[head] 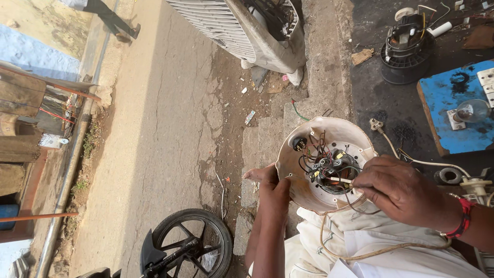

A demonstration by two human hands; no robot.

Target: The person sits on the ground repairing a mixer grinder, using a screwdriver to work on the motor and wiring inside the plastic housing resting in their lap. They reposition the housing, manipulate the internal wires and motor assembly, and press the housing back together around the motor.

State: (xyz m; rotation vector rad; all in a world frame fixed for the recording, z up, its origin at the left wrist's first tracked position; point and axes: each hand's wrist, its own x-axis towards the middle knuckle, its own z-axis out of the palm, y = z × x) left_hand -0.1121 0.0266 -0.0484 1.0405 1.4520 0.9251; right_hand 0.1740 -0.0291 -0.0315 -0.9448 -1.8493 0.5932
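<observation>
Holding the round housing [329, 135] by its left rim, the left hand [274, 191] is closed on the edge with the open side of the housing turned up toward the camera, above the person's lap and white clothing [360, 242]. The right hand [399, 190] is closed in a pinch around a thin pale tool [339, 179], probably a probe or small driver, whose tip sits in the bundle of wires [324, 162] around the central dark motor part [337, 172]. Judged risks: the tip may slip off its target and nick wire insulation or bridge two contacts, since the wires cross closely over the work point. The housing is steadied at one rim only, so pressure from the tool could tilt or twist it out of the left hand's grip. The loose cord [360, 252] trails from the housing across the lap and could snag on the right wrist, tugging connections. A stone step [267, 139] lies just left of the housing; a drop there could crack the shell.
</observation>
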